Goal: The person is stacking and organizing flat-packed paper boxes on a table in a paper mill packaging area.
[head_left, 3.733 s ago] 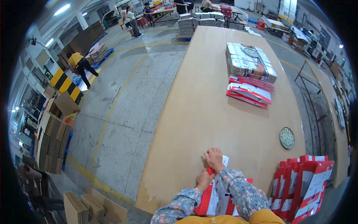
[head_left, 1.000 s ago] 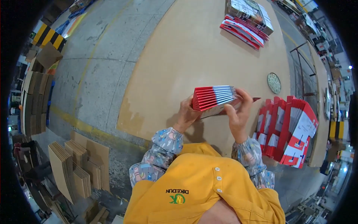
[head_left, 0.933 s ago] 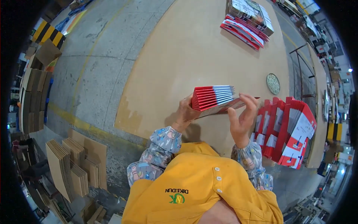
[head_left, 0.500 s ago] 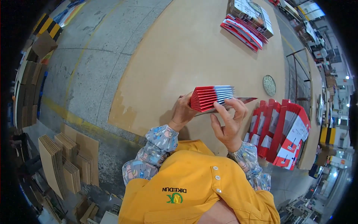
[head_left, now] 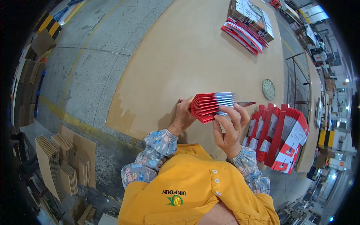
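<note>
A fanned bundle of folded red and white card sleeves (head_left: 210, 107) is held above the tan table, its layered edges facing me. My left hand (head_left: 183, 114) is closed around the bundle's left end, with part of the fingers hidden behind it. At the right side, my right hand (head_left: 230, 127) has its fingers apart, and the fingertips touch the lower white and red edges. A flat dark red pointed piece sticks out behind the bundle to the right; I cannot tell whether it belongs to it.
To the right stand several more red and white card bundles (head_left: 279, 137) at the edge of the table (head_left: 172, 56). A round speckled dish (head_left: 268, 89) lies beyond them. At the far side sits a strapped stack (head_left: 253, 17) above red folded cards (head_left: 243, 35). Cardboard stacks (head_left: 50, 161) stand left.
The bundle sits slightly lower and its lower layers are fanned wider. My right fingers have shifted along its edges, and the view has moved a little.
</note>
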A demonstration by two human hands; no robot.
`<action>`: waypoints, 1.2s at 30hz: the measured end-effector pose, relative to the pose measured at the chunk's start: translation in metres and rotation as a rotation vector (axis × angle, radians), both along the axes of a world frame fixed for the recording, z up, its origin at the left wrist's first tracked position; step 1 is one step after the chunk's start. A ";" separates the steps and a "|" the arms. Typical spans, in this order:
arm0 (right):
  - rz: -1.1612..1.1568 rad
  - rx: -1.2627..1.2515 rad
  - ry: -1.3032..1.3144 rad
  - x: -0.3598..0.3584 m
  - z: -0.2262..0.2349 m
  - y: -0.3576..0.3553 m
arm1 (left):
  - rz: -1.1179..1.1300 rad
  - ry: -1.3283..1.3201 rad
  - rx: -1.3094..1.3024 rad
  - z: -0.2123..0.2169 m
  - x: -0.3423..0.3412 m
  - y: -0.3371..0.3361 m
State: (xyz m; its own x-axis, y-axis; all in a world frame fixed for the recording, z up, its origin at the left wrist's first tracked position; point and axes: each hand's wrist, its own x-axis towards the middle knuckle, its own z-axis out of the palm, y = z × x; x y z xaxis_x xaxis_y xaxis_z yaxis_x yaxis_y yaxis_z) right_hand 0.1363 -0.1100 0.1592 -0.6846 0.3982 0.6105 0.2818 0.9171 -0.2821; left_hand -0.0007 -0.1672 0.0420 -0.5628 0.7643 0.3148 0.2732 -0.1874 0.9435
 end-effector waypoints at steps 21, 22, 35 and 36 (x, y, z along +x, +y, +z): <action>-0.117 0.009 0.031 0.007 0.008 0.049 | -0.059 0.164 0.108 0.002 0.004 0.065; -0.125 0.020 0.038 0.008 0.009 0.054 | -0.065 0.170 0.111 0.003 0.004 0.071; -0.143 0.082 0.127 0.022 0.017 0.116 | -0.161 0.167 0.144 0.032 0.018 0.141; -0.150 0.104 0.150 0.023 0.015 0.120 | -0.171 0.130 0.139 0.034 0.020 0.143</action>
